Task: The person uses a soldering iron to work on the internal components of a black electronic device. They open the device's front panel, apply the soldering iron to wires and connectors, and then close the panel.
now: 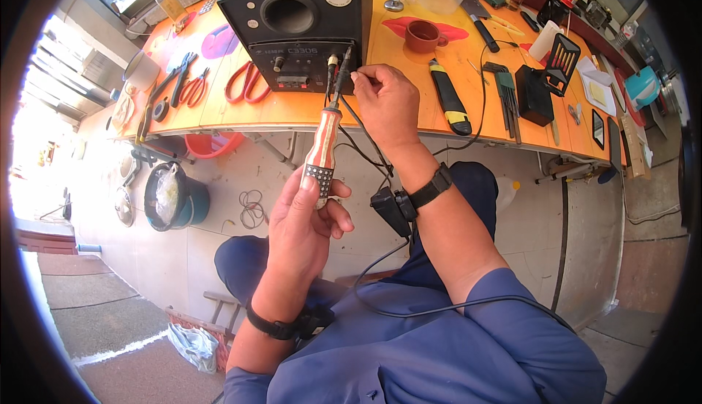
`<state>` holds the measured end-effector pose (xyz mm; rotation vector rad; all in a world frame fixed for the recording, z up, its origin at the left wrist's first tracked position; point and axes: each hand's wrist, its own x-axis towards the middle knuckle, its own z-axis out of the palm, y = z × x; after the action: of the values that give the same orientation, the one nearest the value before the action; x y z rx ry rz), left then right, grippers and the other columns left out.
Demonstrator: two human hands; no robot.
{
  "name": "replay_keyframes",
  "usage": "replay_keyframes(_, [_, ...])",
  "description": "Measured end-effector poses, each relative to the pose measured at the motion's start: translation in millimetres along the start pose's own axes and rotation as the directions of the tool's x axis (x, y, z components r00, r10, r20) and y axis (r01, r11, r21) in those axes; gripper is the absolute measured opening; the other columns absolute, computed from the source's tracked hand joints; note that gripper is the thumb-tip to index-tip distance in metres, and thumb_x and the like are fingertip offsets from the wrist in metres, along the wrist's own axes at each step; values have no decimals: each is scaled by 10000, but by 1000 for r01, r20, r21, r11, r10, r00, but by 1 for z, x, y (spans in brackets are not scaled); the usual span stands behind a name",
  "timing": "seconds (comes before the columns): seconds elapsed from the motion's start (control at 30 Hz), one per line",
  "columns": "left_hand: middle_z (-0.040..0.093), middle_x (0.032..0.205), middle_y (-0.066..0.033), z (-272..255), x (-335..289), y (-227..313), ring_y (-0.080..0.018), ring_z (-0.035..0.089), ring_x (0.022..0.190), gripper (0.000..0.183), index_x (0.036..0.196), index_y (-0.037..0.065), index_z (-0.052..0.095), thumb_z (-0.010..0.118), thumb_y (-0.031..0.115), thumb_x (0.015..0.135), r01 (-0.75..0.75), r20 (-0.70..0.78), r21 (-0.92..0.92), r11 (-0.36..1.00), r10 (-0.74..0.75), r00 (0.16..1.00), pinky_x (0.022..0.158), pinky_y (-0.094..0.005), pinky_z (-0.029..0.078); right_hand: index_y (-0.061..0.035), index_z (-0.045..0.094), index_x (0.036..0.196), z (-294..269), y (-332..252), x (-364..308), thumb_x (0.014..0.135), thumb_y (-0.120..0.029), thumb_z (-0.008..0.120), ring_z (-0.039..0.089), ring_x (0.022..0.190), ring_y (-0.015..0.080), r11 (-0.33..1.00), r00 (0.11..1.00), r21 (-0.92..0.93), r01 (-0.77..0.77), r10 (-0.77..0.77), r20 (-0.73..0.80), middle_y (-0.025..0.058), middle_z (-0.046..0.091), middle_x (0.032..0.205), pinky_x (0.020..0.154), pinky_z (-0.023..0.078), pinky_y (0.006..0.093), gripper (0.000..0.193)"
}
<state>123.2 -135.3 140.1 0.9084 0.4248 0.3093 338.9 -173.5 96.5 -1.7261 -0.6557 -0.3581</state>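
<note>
My left hand [303,217] is closed around a screwdriver with a red-and-cream striped handle [325,141] and a dark, dotted butt end. Its shaft points up at the back of a black speaker box [303,38], beside the cable plugs [332,64] in its panel. My right hand [387,100] is at the box's right edge, thumb and fingers pinched together next to a black plug [346,64]. Whatever is in that pinch is too small to tell. Black cables [358,130] hang from the panel below the table edge.
On the orange table, red-handled scissors [247,82] and pliers [194,89] lie left of the speaker. To the right are a brown cup [424,36], a black-and-yellow utility knife [448,97], hex keys [504,97] and a black case [534,95]. A bucket [175,195] stands on the floor.
</note>
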Motion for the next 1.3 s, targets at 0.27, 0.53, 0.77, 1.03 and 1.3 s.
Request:
replay_keyframes(0.27, [654, 1055, -132, 3, 0, -2, -181, 667, 684, 428, 1433, 39, 460, 462, 289, 1085, 7, -5, -5, 1000, -7, 1000, 574, -238, 477, -41, 687, 805, 0, -3, 1, 858, -135, 724, 662, 720, 308, 999, 999, -6, -42, 42, 0, 123, 684, 775, 665, 521, 400, 114])
replay_keyframes(0.53, [655, 1053, -134, 7, -2, -2, -181, 669, 683, 439, 1436, 39, 456, 463, 303, 1086, 3, -21, -7, 1000, -4, 1000, 568, -238, 477, -42, 688, 808, -1, -4, 1, 857, -136, 727, 660, 697, 303, 998, 998, 12, -58, 57, 14, 122, 681, 757, 655, 519, 397, 113])
replay_keyframes(0.77, [653, 1050, -137, 9, -4, 0, -182, 664, 676, 409, 1397, 43, 481, 451, 312, 1089, 20, 2, -3, 1000, -20, 1000, 566, -237, 475, -36, 698, 820, -3, -5, 3, 866, -157, 715, 674, 747, 340, 999, 998, -10, -51, 51, 36, 144, 692, 777, 680, 527, 420, 130])
replay_keyframes(1.03, [654, 1045, -133, 12, -6, 1, -180, 660, 668, 409, 1405, 50, 479, 436, 310, 1093, 25, 3, -18, 1000, -25, 1000, 563, -239, 480, -38, 708, 831, -4, -6, 4, 870, -181, 709, 680, 755, 362, 992, 989, -16, -123, 124, 87, 158, 697, 776, 688, 528, 438, 148])
replay_keyframes(1.3, [657, 1040, -138, 14, -6, 1, -171, 659, 655, 400, 1392, 41, 475, 423, 304, 1096, 34, -2, -24, 999, -34, 999, 550, -235, 492, -36, 708, 835, -5, -6, 5, 874, -186, 707, 680, 762, 370, 992, 986, -24, -126, 128, 104, 164, 697, 773, 692, 531, 443, 155])
